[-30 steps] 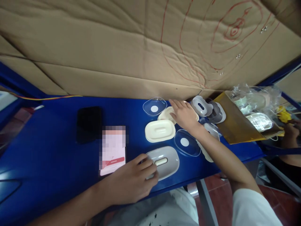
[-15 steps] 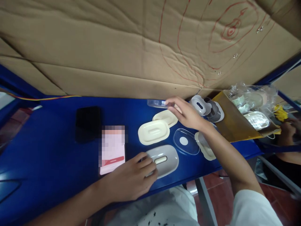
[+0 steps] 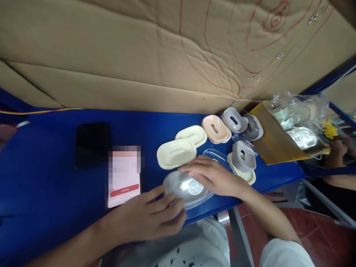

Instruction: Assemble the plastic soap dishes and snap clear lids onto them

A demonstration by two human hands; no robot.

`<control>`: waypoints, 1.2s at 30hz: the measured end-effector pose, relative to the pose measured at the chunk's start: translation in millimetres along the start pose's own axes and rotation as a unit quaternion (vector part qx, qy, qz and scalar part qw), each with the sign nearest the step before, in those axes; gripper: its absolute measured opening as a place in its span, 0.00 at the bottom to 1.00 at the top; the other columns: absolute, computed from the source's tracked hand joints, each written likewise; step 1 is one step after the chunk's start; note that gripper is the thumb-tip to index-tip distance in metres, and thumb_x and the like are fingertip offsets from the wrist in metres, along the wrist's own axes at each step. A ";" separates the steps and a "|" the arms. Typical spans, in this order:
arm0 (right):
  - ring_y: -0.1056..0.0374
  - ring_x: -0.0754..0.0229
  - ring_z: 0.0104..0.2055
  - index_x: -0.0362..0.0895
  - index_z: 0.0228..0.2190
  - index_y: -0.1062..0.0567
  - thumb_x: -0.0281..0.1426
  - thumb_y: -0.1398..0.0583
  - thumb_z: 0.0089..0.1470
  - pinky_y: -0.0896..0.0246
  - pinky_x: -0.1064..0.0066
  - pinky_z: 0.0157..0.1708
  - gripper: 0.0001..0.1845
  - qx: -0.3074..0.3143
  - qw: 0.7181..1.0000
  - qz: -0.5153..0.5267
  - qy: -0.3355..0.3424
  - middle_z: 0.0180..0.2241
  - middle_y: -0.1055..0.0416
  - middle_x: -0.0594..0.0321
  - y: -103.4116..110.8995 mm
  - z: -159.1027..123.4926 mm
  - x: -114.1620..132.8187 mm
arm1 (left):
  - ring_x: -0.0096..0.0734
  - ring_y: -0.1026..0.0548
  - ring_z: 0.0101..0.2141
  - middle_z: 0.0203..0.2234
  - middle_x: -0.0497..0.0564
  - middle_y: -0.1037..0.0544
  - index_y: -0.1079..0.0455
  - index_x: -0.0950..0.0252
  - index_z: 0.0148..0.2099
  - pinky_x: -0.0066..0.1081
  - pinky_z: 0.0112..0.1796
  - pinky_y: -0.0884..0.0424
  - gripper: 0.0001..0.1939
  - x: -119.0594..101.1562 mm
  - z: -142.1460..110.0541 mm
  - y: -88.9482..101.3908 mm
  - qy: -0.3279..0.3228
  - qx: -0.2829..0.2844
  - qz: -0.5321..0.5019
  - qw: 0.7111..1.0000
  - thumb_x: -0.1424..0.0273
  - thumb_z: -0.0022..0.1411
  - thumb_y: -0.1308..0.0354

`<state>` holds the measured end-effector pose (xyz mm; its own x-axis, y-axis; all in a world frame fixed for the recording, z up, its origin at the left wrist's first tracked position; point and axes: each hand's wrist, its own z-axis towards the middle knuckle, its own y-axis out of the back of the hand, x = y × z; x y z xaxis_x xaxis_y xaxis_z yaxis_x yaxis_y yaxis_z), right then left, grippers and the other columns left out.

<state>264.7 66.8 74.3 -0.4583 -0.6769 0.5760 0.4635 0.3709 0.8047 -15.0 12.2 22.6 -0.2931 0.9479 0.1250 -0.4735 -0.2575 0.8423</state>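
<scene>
A clear plastic lid [image 3: 186, 188] lies over a grey oval tray near the front edge of the blue table [image 3: 50, 185]. My right hand [image 3: 211, 176] rests flat on top of that lid, fingers stretched out toward the left. My left hand [image 3: 150, 217] steadies the lid and tray at their left rim, fingers curled against the edge. Just behind stand two cream trays [image 3: 176, 153], with another clear lid [image 3: 217, 155] beside them, partly hidden by my right hand.
A pink tray [image 3: 215, 129], grey trays [image 3: 235, 120] and a grey tray on a cream one [image 3: 244, 155] sit at the right. A yellow box [image 3: 274, 139] holds bagged parts. A black phone [image 3: 91, 142] and a pink card [image 3: 124, 176] lie left. Cardboard stands behind. Another person's hand [image 3: 338, 148] is far right.
My right hand carried the clear lid from the back of the table down onto the grey tray at the front. My left hand stayed at the tray's left rim.
</scene>
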 end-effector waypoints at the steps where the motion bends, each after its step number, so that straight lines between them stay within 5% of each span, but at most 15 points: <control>1: 0.22 0.57 0.59 0.48 0.60 0.21 0.28 0.43 0.78 0.25 0.58 0.60 0.16 -0.007 1.000 -0.010 -0.004 0.55 0.16 0.57 -6.0 1.5 0.1 | 0.37 0.27 0.50 0.49 0.47 0.20 0.25 0.54 0.55 0.39 0.56 0.31 0.12 2.2 1.6 -0.2 0.007 -0.006 -0.002 1.000 0.74 0.73 0.36; 6: 0.23 0.53 0.54 0.47 0.54 0.18 0.31 0.46 0.79 0.29 0.57 0.55 0.16 -0.077 0.992 -0.085 -0.044 0.50 0.16 0.57 -35.0 3.7 6.3 | 0.39 0.25 0.50 0.48 0.53 0.19 0.24 0.61 0.55 0.42 0.56 0.27 0.12 8.7 5.2 -4.4 0.034 0.015 -0.013 0.999 0.78 0.72 0.38; 10: 0.23 0.51 0.50 0.44 0.49 0.18 0.32 0.48 0.80 0.34 0.58 0.49 0.18 -0.117 0.980 -0.133 -0.092 0.47 0.17 0.54 -43.4 5.0 7.0 | 0.43 0.24 0.50 0.50 0.56 0.20 0.24 0.63 0.53 0.43 0.54 0.24 0.07 8.3 4.8 -8.2 0.092 0.001 -0.057 0.994 0.72 0.74 0.36; 17: 0.25 0.52 0.47 0.44 0.46 0.19 0.32 0.51 0.81 0.37 0.58 0.48 0.20 -0.092 0.981 -0.123 -0.120 0.44 0.18 0.55 -38.2 14.0 0.4 | 0.52 0.23 0.55 0.55 0.62 0.24 0.26 0.65 0.56 0.49 0.51 0.17 0.10 6.7 5.1 -12.6 0.179 -0.005 -0.083 0.980 0.67 0.78 0.40; 25: 0.25 0.50 0.49 0.42 0.49 0.21 0.31 0.53 0.81 0.35 0.57 0.52 0.21 -0.097 0.985 -0.088 -0.116 0.46 0.19 0.53 -40.1 13.4 -0.7 | 0.56 0.27 0.66 0.67 0.68 0.32 0.30 0.64 0.60 0.55 0.60 0.19 0.12 3.9 1.0 -18.7 0.231 -0.001 -0.121 0.965 0.67 0.79 0.41; 36: 0.26 0.49 0.49 0.41 0.48 0.21 0.30 0.53 0.79 0.32 0.54 0.52 0.21 -0.080 0.987 -0.074 -0.120 0.46 0.19 0.50 -41.6 13.5 -2.0 | 0.54 0.29 0.70 0.74 0.65 0.34 0.41 0.61 0.77 0.53 0.67 0.24 0.32 3.6 0.5 -18.4 0.283 0.025 -0.190 0.940 0.65 0.77 0.38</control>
<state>236.1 61.3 41.6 -0.6876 -0.5390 0.4865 0.4833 0.1603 0.8607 -6.9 20.4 7.8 -0.5131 0.7135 -0.4771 -0.5974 0.1023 0.7954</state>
